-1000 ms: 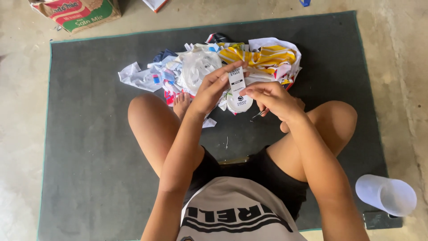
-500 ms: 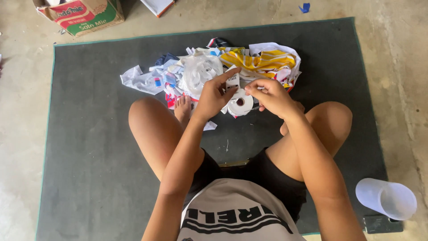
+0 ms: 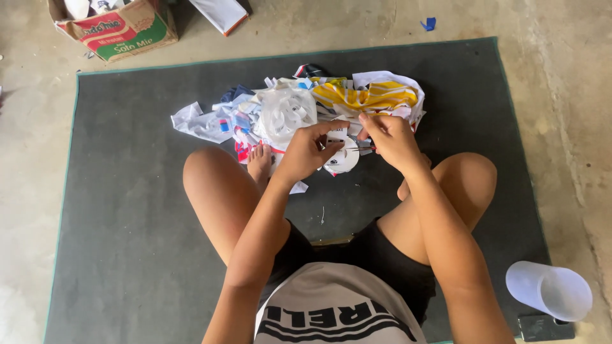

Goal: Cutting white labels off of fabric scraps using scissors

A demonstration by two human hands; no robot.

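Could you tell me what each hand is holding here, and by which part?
The left hand grips a white piece of plastic wrapper by its upper edge. The right hand pinches a small thin tool, possibly scissors, at the wrapper; its hold cannot be told.

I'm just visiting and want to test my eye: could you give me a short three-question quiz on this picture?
1. True or false: the person's left hand and right hand both grip the small white printed wrapper piece.
2. Where is the translucent white plastic cup? A: on the pile of scraps. B: lying on its side at the dark grey mat's lower right edge. C: inside the box.
3. Fill in: the red and green cardboard box stands on the bare ____ floor, off the mat.

Key: 1 true; 2 B; 3 concrete.
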